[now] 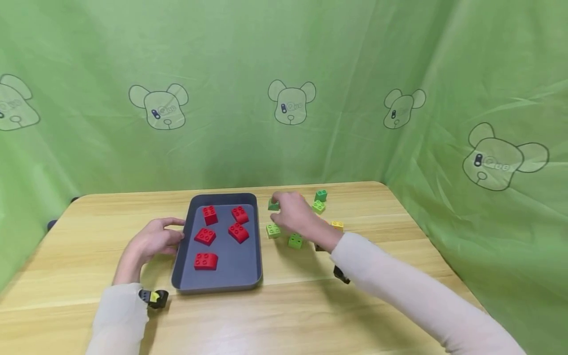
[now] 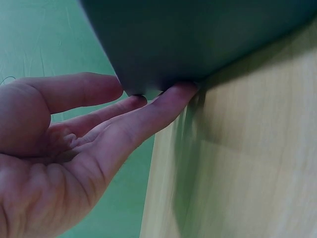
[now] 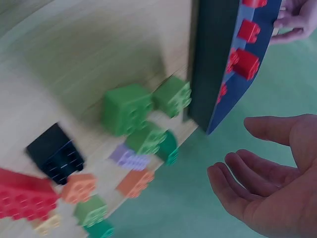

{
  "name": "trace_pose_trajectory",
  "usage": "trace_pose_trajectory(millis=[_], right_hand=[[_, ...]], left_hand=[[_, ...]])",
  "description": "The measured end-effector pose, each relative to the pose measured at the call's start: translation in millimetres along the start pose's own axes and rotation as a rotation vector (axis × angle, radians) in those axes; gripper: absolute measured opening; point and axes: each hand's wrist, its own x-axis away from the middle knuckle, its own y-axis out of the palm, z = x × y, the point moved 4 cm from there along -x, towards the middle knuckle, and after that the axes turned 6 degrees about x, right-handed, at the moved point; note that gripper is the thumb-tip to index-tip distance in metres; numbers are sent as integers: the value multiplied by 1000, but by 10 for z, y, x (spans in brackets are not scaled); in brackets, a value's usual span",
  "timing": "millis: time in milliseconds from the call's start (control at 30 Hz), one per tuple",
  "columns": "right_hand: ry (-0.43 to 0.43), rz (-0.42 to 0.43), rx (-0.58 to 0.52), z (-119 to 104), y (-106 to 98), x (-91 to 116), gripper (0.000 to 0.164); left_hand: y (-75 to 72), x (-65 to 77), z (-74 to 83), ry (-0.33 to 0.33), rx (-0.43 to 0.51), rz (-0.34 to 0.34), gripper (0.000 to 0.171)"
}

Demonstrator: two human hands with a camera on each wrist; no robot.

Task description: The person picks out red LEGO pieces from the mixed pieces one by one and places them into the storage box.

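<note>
A dark grey tray (image 1: 217, 283) lies on the table and holds several red bricks, among them one red brick (image 1: 206, 262) near its front. My left hand (image 1: 153, 240) is at the tray's left side. In the left wrist view its extended fingertips touch the tray's outer wall and lower edge. Over the loose bricks right of the tray is my right hand (image 1: 295, 212), fingers spread around empty space in the right wrist view. A dark green brick (image 1: 273, 205) is near its fingertips, a light green brick (image 1: 272, 230) just below it. The forearm partly hides the other bricks.
Farther right are a green brick (image 1: 321, 195), a lime brick (image 1: 318, 206) and a yellow brick (image 1: 337, 226). The right wrist view also shows a black brick (image 3: 55, 154), a purple brick (image 3: 129, 157) and a large red brick (image 3: 25, 196). A green curtain (image 1: 230, 148) stands behind the table.
</note>
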Motion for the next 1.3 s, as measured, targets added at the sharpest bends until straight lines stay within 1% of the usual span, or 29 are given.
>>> trace_pose_trajectory(millis=[300, 433, 500, 667, 900, 1233, 1300], right_hand=[[100, 21, 25, 550, -99, 131, 38], [142, 14, 33, 754, -120, 198, 38], [155, 5, 43, 843, -116, 227, 38], [192, -48, 44, 1039, -70, 269, 37], [217, -96, 67, 1175, -45, 334, 28], [251, -163, 80, 1257, 22, 432, 24], [256, -176, 79, 1259, 37, 453, 25]], left_hand=[[5, 7, 19, -3, 3, -3, 57], [-2, 7, 15, -3, -1, -2, 58], [-8, 5, 11, -2, -3, -1, 58], [-8, 0, 4, -4, 0, -4, 58], [-8, -1, 8, -7, 1, -10, 58], [-15, -4, -2, -3, 5, -13, 58], [-15, -7, -4, -5, 9, -10, 58]])
